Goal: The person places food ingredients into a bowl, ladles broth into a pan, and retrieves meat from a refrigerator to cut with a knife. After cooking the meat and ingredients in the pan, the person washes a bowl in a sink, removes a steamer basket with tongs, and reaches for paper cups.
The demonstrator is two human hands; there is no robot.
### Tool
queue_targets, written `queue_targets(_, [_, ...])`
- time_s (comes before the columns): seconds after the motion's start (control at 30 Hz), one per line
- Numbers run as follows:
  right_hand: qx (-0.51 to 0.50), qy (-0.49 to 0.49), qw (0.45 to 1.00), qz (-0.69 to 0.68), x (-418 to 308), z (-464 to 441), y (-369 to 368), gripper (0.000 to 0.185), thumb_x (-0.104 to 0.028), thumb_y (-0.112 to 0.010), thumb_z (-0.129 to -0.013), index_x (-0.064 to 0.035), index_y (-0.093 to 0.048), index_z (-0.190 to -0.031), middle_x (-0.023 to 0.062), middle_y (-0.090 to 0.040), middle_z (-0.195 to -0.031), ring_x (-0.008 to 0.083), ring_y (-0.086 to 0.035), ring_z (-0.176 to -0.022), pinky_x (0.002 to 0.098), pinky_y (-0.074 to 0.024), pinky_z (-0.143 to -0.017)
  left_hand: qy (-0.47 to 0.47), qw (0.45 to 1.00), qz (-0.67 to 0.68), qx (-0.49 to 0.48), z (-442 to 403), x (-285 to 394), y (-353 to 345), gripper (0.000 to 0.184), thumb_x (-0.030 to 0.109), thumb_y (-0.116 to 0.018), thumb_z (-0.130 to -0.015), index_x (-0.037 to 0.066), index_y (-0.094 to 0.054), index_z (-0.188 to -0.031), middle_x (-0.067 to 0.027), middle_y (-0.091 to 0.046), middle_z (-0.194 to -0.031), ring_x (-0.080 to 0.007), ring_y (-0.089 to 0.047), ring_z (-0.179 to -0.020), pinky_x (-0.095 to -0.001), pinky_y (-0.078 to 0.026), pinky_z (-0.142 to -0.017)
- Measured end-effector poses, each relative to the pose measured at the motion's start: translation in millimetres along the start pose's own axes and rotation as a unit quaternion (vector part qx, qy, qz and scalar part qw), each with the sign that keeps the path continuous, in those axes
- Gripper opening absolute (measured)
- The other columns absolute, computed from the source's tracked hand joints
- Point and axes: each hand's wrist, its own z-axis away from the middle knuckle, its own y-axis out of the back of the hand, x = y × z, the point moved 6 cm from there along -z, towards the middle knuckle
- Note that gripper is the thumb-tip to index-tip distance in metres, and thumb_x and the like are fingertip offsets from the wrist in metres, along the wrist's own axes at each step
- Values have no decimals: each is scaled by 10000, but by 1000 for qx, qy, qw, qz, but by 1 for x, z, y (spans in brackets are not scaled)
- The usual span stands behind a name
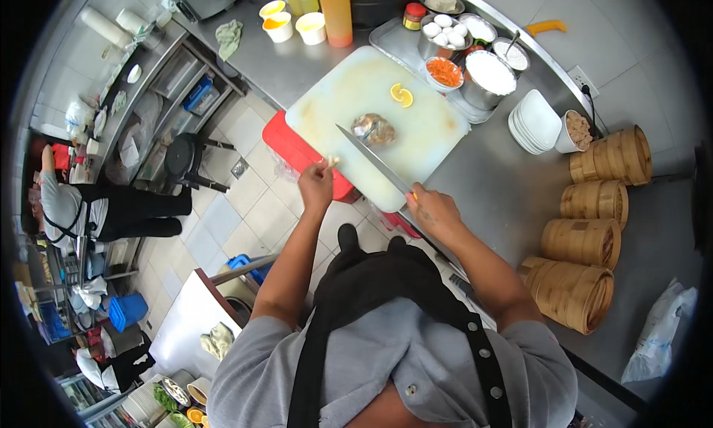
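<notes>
My right hand (433, 211) is closed round the handle of a long kitchen knife (375, 161), its blade slanting over the cutting board (327, 94). Near the blade's tip lies a brownish, mottled lump (373, 129), perhaps wrapped in clear plastic; I cannot tell its kind. Two yellow citrus slices (401, 95) rest farther up the board. My left hand (317, 184) is at the board's left edge, above a red bin (293, 142). Its fingers pinch a small pale piece (333, 161), too small to name.
Bowls of eggs (445, 33) and shredded carrot (444, 72) stand on a tray behind the board. White dishes (535, 121) and bamboo steamers (587, 239) line the right side. Sauce bottles (336, 14) stand at the back. Another person (96, 209) works at far left, beyond a stool (186, 157).
</notes>
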Motion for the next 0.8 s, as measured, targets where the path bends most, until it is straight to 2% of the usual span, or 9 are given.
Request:
queue_targets(0.2, [264, 73, 960, 64, 28, -47, 55, 212, -252, -529, -856, -59, -512, -940, 144, -556, -806, 311, -588, -785, 441, -478, -646, 56, 988, 99, -102, 29, 65, -2, 109, 84, -604, -830, -4, -636, -885, -14, -596, -665, -27, -501, -550, -169, -397, -453])
queue_targets(0.4, [311, 145, 932, 120, 49, -95, 20, 317, -255, -551, -842, -72, -521, -1100, 139, -536, -879, 276, -561, -797, 390, -458, -685, -14, 961, 185, -204, 25, 104, -51, 92, 14, -585, -822, -5, -630, -899, -7, -614, -753, -48, -530, -632, -205, -438, -564])
queue_targets(0.47, [385, 140, 912, 8, 34, -80, 33, 372, -282, -557, -857, -83, -503, -1166, 117, -564, -919, 233, -562, -778, 343, -452, -655, -73, 962, 160, -211, 12, 115, -62, 91, 15, -591, -818, -3, -626, -901, -8, -614, -738, -50, -533, -657, -215, -438, -579])
queue_targets(0.5, [264, 59, 919, -285, 37, -84, 27, 366, -295, -556, -866, -77, -504, -1156, 105, -574, -937, 208, -567, -779, 314, -452, -642, -85, 959, 152, -225, 6, 121, -69, 97, 15, -606, -808, 10, -626, -903, -18, -619, -756, -56, -542, -663, -212, -438, -573])
queue_targets(0.53, [109, -32, 830, -546, 32, -83, 2, 362, -308, -555, -875, -72, -505, -1145, 93, -583, -955, 183, -571, -780, 286, -452, -629, -93, 956, 145, -239, 4, 127, -73, 107, 15, -622, -798, 22, -627, -905, -27, -624, -773, -62, -551, -670, -210, -439, -567])
queue_targets(0.6, [127, -48, 745, -653, 20, -78, -20, 338, -309, -539, -889, -57, -507, -1113, 83, -585, -930, 156, -575, -746, 264, -452, -593, -1, 905, 189, -380, 5, 131, -91, 146, 45, -663, -762, 41, -626, -903, -47, -615, -748, -119, -573, -712, -256, -452, -642])
queue_targets(0.7, [123, -76, 634, -759, 14, -60, -17, 297, -285, -525, -900, -35, -507, -1060, 85, -585, -876, 145, -582, -689, 264, -466, -559, -308, 879, 97, -350, -17, 160, -78, 248, 117, -728, -703, 56, -622, -918, -64, -609, -786, -210, -572, -821, -342, -435, -761])
queue_targets(0.77, [156, -104, 580, -793, 17, -33, -17, 243, -248, -518, -903, -23, -507, -996, 88, -584, -812, 149, -583, -626, 264, -484, -535, -399, 882, 58, -246, -44, 163, -61, 386, 173, -774, -630, 72, -611, -965, -101, -599, -905, -295, -537, -912, -419, -387, -842])
queue_targets(0.8, [157, -128, 588, -783, 16, -17, -25, 235, -242, -524, -899, -24, -508, -986, 87, -583, -805, 150, -583, -623, 261, -485, -531, -409, 864, -10, -294, -58, 147, -72, 501, 210, -801, -572, 73, -592, -1006, -128, -570, -1015, -313, -521, -966, -431, -374, -872])
